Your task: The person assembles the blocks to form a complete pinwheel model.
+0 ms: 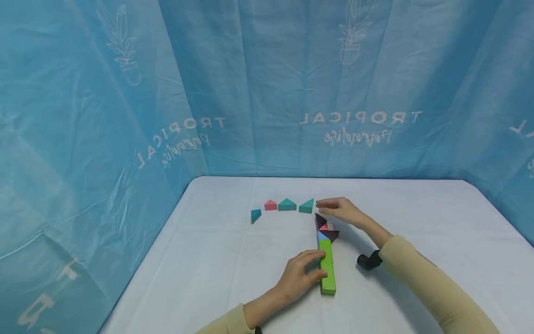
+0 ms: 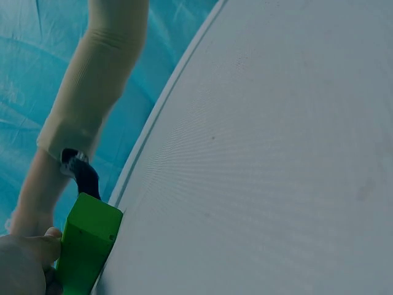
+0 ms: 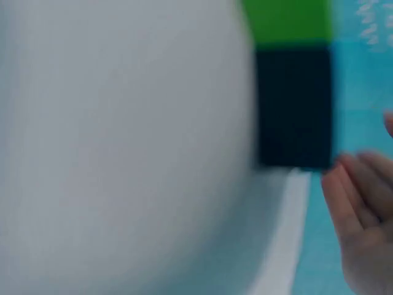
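Note:
Two green blocks lie end to end, a far one [image 1: 327,246] and a near one [image 1: 328,284]. My left hand [image 1: 297,278] rests against their left side, its fingers at the far block and its thumb on the near one. Beyond them, in line, come a blue triangle [image 1: 322,236], a dark triangle [image 1: 331,235], a small pink triangle [image 1: 324,227] and another dark piece [image 1: 320,221]. My right hand [image 1: 343,211] hovers over the column's far end, its extended fingers close to a teal triangular block [image 1: 306,206] and holding nothing.
Left of that teal block stand a green-teal triangular block [image 1: 287,205], a pink one [image 1: 270,205] and a tilted teal one [image 1: 256,215]. A white cloth covers the table [image 1: 200,260]. Blue printed curtains [image 1: 267,93] hang behind it and at the sides.

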{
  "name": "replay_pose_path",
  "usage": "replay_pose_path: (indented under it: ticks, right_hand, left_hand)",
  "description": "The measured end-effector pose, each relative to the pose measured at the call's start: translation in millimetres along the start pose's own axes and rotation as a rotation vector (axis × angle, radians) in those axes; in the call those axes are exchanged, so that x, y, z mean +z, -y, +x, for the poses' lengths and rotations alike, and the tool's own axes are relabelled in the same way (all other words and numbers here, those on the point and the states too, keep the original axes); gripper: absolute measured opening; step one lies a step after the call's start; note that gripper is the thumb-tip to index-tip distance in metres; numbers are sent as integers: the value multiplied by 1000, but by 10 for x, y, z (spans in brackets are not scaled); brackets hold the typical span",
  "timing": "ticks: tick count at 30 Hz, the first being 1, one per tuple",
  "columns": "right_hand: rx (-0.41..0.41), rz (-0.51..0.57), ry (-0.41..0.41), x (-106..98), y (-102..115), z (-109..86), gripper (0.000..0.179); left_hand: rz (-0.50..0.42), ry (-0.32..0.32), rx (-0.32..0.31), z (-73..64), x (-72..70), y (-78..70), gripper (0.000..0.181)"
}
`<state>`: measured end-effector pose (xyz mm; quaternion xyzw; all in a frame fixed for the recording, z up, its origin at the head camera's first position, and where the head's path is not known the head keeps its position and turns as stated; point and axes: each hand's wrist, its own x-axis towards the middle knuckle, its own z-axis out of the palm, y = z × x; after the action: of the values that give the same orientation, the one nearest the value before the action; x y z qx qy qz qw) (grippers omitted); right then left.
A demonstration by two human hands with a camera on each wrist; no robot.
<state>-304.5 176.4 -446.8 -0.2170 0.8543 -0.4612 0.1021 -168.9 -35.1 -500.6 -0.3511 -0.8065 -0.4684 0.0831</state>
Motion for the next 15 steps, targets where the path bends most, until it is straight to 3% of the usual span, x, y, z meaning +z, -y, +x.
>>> replay_pose_path:
  ticks: [4, 8, 15]
  right_hand:
    - [-43, 108, -125, 6, 284, -247, 57]
    - [-127, 138, -190, 131, 485, -613, 58]
    - [-121, 124, -215, 525, 487, -1110, 63]
  left_hand:
    - [4, -1, -14, -19, -5, -12, 43]
    - [7, 2, -14, -12, -11, -21, 43]
    - [28, -13, 13, -18, -22, -19, 42]
